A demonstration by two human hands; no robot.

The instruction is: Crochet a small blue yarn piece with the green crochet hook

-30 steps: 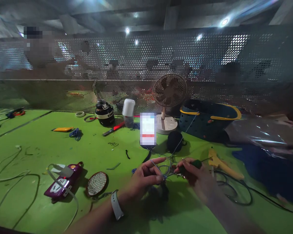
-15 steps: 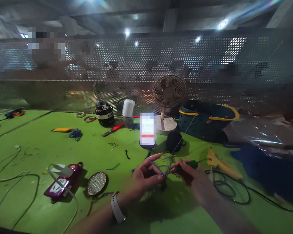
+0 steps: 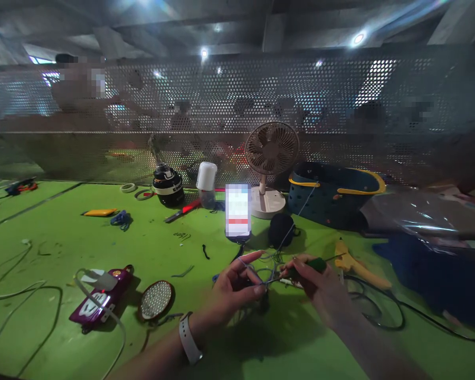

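My left hand (image 3: 237, 287) is closed in a pinch on a small loop of blue-grey yarn (image 3: 266, 275), with a strand over the raised index finger. My right hand (image 3: 314, 285) grips a green-handled crochet hook (image 3: 317, 264), whose thin metal end reaches left toward the yarn. Another thin shaft sticks out to the right of the handle. From my hands a strand rises past a dark round ball (image 3: 281, 230) to the dark blue basket (image 3: 332, 203). Small dark bits hang beneath my left fingers; the exact stitches are too small to tell.
A lit phone (image 3: 238, 211) stands ahead, before a fan (image 3: 272, 149). A yellow glue gun (image 3: 360, 268) and its cable lie right. Left are a purple power strip (image 3: 103, 301), a round studded disc (image 3: 155, 300) and a box cutter (image 3: 182, 211). A perforated metal screen (image 3: 214, 116) closes the back.
My right hand has shifted slightly to the right with the crochet hook, drawing its tip a little away from the left fingers. My left hand stays nearly in place.
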